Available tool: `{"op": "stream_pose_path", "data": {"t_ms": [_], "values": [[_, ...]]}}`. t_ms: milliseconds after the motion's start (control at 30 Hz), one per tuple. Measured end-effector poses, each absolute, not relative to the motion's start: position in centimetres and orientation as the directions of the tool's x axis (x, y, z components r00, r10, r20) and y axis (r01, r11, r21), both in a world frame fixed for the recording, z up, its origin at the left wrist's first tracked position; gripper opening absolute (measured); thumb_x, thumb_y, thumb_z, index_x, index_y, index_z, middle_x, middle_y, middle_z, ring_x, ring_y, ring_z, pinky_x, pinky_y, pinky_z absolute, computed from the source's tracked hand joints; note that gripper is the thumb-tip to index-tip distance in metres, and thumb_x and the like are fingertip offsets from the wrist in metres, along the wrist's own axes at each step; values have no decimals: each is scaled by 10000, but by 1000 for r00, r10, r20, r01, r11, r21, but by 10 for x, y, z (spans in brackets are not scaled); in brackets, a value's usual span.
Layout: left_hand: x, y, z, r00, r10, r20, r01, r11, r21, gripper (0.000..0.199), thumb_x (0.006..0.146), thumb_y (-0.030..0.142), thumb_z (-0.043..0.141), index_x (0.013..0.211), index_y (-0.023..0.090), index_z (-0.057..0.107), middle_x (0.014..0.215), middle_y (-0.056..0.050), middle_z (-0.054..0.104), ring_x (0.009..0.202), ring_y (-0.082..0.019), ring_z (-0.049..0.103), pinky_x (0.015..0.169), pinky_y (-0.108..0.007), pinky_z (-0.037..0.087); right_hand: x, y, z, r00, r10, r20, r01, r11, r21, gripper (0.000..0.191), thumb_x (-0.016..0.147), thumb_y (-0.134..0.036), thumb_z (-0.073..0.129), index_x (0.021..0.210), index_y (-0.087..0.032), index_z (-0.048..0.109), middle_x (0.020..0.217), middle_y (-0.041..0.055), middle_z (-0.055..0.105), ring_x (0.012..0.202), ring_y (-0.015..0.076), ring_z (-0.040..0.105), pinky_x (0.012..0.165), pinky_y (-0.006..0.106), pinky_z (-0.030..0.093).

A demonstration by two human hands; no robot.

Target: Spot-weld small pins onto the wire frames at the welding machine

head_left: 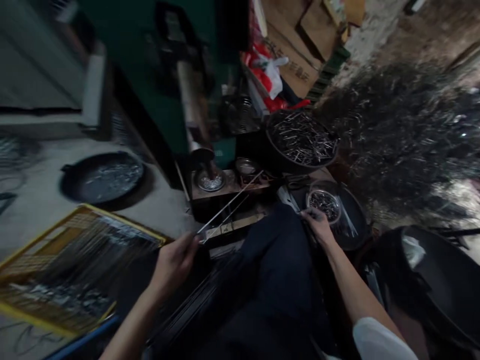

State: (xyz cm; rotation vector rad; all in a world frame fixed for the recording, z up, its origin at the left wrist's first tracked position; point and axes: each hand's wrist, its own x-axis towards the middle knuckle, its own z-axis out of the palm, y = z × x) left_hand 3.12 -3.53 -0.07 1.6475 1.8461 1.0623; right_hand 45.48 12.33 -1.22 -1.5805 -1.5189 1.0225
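My left hand (180,257) is closed around thin metal rods (228,206), which slant up and right toward the machine's small work ledge. Beyond their far end, a round dish of shiny small metal pieces (210,181) sits under the machine's spindle (195,110). My right hand (318,225) is by my knee, its fingers pinched together. They meet the near end of a flat silver metal piece (288,197); whether they grip it is blurred. Just beside that hand stands a clear round tub of small metal parts (324,204) in a dark pan (354,212).
A black basin (303,167) heaped with metal pins stands behind the right hand. At left are a yellow crate (84,207) of long rods and a dark pan (75,187) on the floor. Tangled metal (405,130) and a black bucket (446,280) lie at right.
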Motion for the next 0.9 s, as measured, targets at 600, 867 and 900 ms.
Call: {"op": "stream_pose_path", "data": {"t_ms": [600, 867, 900], "values": [[9, -52, -5, -210, 936, 283, 634, -90, 768, 253, 939, 297, 473, 703, 213, 511, 532, 33, 477, 440, -125, 448, 492, -236, 329, 179, 117, -1, -75, 969, -234, -465, -242, -852, 309, 694, -384, 804, 752, -204, 559, 669, -9, 681, 734, 200, 734, 620, 282, 599], [-18, -56, -2, -168, 929, 331, 656, -145, 740, 239, 954, 292, 469, 759, 193, 566, 547, 35, 519, 455, -115, 485, 496, -213, 357, 160, 108, 8, -87, 971, -222, -512, -235, -826, 331, 691, -365, 831, 801, -198, 567, 726, -1, 711, 736, 200, 744, 655, 288, 605], [-21, -57, -1, -168, 926, 337, 660, -148, 736, 236, 953, 294, 467, 771, 190, 577, 549, 34, 529, 457, -116, 487, 500, -211, 365, 158, 106, 10, -89, 972, -219, -516, -233, -824, 334, 693, -362, 833, 803, -197, 564, 732, 0, 714, 741, 200, 745, 659, 286, 605]]}}
